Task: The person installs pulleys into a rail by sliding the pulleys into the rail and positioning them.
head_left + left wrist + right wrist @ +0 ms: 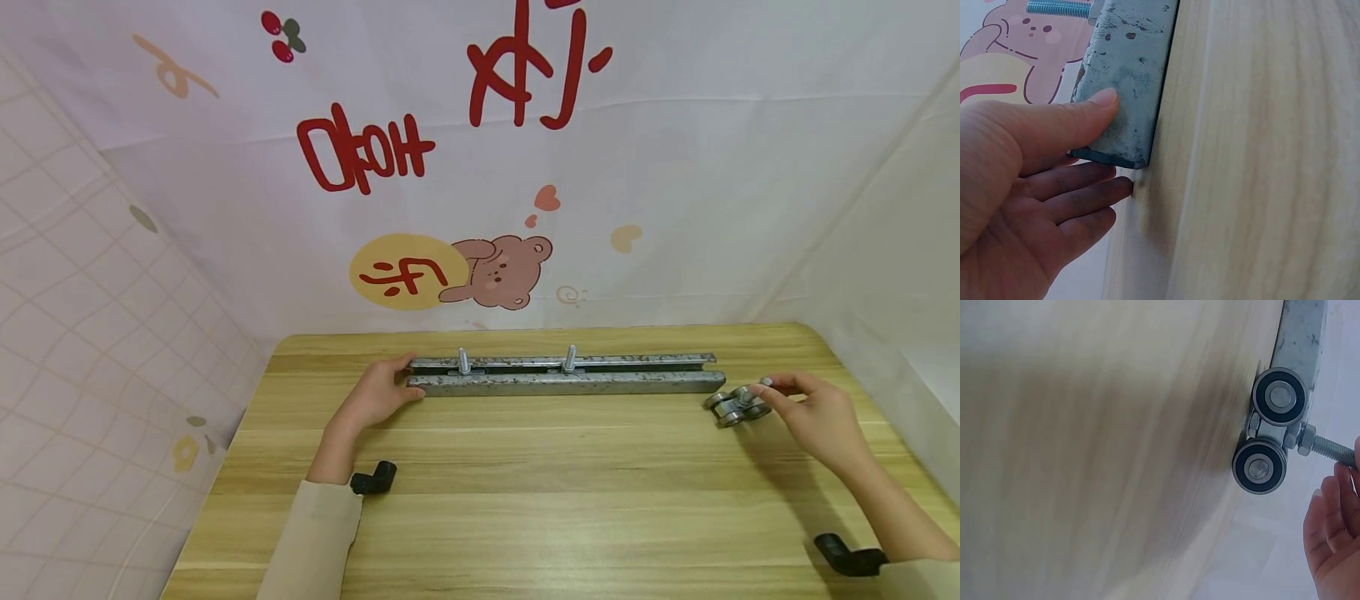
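Note:
A grey metal channel rail (562,386) with a slot along its top lies across the back of the table. My left hand (372,393) grips its left end. In the left wrist view the thumb presses on the rail's side wall (1132,75), and the other fingers reach behind and below the end. Two threaded bolts (570,359) stand up out of the slot. Beside the rail's right end, my right hand (825,421) pinches a roller trolley (727,412) by its upright bolt (1333,450). Ball-bearing wheels (1280,395) show on the trolley's side.
The wood-grain table (540,508) ends at a white printed cloth (675,167) behind the rail. More cloth hangs at the left (97,333) and right sides. Black angled pieces (375,478) sit at both wrists.

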A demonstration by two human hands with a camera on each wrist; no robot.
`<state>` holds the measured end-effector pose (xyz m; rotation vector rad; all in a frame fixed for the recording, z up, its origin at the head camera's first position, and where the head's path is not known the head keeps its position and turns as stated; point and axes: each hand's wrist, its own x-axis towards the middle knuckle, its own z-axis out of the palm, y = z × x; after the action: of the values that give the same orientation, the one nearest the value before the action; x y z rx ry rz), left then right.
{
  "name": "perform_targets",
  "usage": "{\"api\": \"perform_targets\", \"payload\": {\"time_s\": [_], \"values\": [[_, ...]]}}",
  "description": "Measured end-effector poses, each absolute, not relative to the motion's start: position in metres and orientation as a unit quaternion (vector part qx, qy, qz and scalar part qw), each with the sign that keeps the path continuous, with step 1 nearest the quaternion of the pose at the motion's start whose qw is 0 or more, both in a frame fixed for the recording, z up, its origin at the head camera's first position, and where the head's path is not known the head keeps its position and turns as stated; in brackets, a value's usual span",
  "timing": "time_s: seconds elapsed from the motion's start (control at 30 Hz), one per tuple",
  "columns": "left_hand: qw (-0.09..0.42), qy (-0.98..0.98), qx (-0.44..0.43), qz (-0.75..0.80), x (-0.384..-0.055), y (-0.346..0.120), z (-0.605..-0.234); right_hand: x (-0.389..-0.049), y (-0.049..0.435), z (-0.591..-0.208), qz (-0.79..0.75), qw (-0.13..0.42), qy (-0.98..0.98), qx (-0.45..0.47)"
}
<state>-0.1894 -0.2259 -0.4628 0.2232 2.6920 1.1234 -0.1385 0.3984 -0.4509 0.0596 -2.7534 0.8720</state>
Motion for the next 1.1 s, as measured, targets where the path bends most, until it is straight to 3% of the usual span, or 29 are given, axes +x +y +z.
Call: {"api": "perform_targets", "payload": {"time_s": [0.33, 1.1], "values": [[0.110, 0.915, 0.078, 0.380, -0.190, -0.226, -0.463, -0.144, 0.417, -0.454, 0.294, 0.133, -0.946, -0.005], [0.110, 0.914, 0.079, 0.383, -0.191, -0.227, -0.467, -0.165, 0.438, -0.445, 0.279, 0.094, -0.955, -0.048]]}}
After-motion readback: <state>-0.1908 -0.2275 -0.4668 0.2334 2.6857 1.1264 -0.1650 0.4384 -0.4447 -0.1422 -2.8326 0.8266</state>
